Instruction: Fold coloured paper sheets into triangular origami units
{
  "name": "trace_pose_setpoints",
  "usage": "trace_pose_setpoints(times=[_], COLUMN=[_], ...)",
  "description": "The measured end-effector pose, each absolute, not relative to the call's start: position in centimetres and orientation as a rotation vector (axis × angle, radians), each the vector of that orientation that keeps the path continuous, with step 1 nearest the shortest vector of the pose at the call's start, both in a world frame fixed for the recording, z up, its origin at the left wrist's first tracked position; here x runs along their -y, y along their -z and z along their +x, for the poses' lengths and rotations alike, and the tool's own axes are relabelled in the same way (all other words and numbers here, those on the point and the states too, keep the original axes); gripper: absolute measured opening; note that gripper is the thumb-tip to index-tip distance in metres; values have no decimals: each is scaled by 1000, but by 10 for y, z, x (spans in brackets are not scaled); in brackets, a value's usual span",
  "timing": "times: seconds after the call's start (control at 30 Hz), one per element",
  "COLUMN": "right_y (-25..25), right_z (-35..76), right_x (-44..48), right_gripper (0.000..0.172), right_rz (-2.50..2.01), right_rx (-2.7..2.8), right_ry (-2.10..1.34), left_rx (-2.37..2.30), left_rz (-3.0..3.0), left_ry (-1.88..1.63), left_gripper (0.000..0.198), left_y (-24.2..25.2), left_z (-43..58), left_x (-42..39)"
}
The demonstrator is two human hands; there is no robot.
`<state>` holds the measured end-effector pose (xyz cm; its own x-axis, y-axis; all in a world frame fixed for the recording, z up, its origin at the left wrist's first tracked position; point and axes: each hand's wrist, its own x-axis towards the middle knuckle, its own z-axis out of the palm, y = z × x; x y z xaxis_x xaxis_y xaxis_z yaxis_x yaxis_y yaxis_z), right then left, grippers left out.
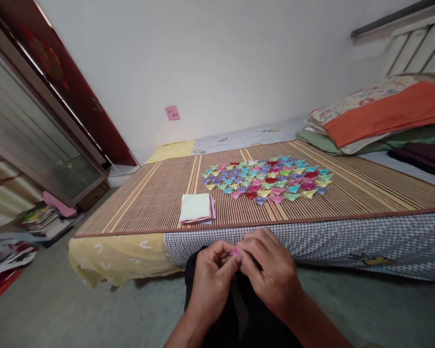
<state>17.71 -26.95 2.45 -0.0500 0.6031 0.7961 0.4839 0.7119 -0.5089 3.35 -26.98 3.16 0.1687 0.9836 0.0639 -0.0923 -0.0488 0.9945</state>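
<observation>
Between the fingertips of both hands is a small piece of pink folded paper (234, 251), mostly covered by the fingers. My left hand (214, 270) pinches it from the left with thumb and forefinger. From the other side, my right hand (268, 266) grips it in the same way. Beyond the hands, a stack of square paper sheets (195, 208) lies near the bed's front edge, pale green on top with pink and lilac below. Many small folded paper pieces (270, 180) in mixed colours are spread in rows on the mat, right of the stack.
A striped bamboo mat (141, 198) covers the bed over a checked sheet (348, 241). Folded bedding (384, 111) is piled at the right. A pink note (172, 113) sticks to the wall. Books (43, 220) and a glass-fronted cabinet (50, 135) stand at the left.
</observation>
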Motion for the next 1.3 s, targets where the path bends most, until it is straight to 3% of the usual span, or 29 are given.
trace_pose_setpoints(times=[0.07, 0.2, 0.43, 0.73, 0.93, 1.03, 1.3], right_y=[-25, -27, -31, -35, -36, -35, -19], right_z=[176, 180, 181, 180, 177, 173, 166], right_x=[269, 266, 267, 265, 267, 269, 265], right_gripper=[20, 13, 15, 17, 11, 18, 29], right_rz=[-852, -968, -1007, -902, -915, -885, -720], right_rx=[1681, 1570, 1473, 1415, 1524, 1558, 1646], right_ry=[-145, -537, -925, -1041, -684, -490, -97], left_rx=[-985, -1007, -1012, -928, -950, -1007, -863], left_rz=[1237, 1209, 1255, 1209, 1458, 1451, 1230], left_ry=[-1185, -1224, -1258, -1162, -1251, -1299, -1120], left_gripper=[27, 22, 18, 29, 14, 6, 18], left_y=[-33, -32, -30, -35, -41, -39, -48], left_z=[34, 29, 24, 22, 22, 24, 22], left_x=[269, 264, 259, 256, 258, 259, 264])
